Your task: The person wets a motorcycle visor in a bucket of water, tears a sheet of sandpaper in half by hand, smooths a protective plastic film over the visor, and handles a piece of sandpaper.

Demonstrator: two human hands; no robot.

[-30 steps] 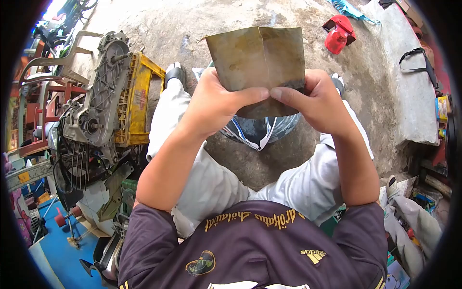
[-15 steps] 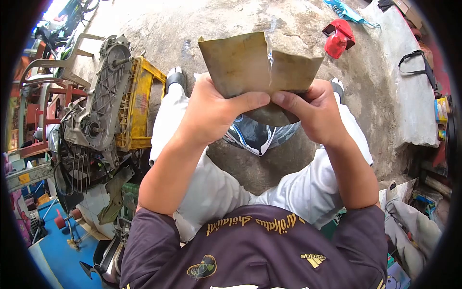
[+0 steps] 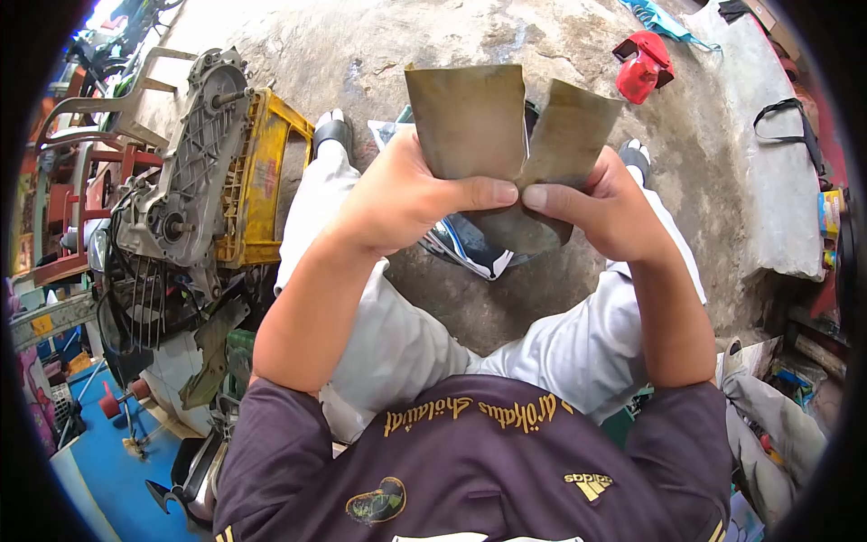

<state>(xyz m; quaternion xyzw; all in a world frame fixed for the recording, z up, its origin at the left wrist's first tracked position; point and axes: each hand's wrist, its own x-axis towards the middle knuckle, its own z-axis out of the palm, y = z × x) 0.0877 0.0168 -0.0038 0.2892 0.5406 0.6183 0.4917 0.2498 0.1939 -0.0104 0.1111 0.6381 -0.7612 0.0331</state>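
Both my hands grip one thin, brownish-grey sheet point(image 3: 469, 117) that looks like metal. A split runs down from its top edge, leaving a left flap and a right flap point(image 3: 578, 122) with a narrow V-shaped gap between them. My left hand point(image 3: 411, 194) clasps the left side and my right hand point(image 3: 605, 208) the right side. The two thumbs press on the near face, almost tip to tip, just below the split. Most of my other fingers are hidden behind the sheet. Beneath it a dark, glossy object with white edging point(image 3: 492, 262) is partly covered.
A yellow crate point(image 3: 257, 181) stands on the left, with a metal engine casing point(image 3: 199, 167) against it and a chair point(image 3: 117, 108) behind. A red part point(image 3: 644, 68) lies on the concrete floor point(image 3: 433, 45) at the front right. A pale ledge point(image 3: 781, 208) runs along the right.
The split in the sheet has opened from a thin, ragged slit into a wider gap. The right flap now tilts upward and outward, and the sheet's face is turned more toward me.
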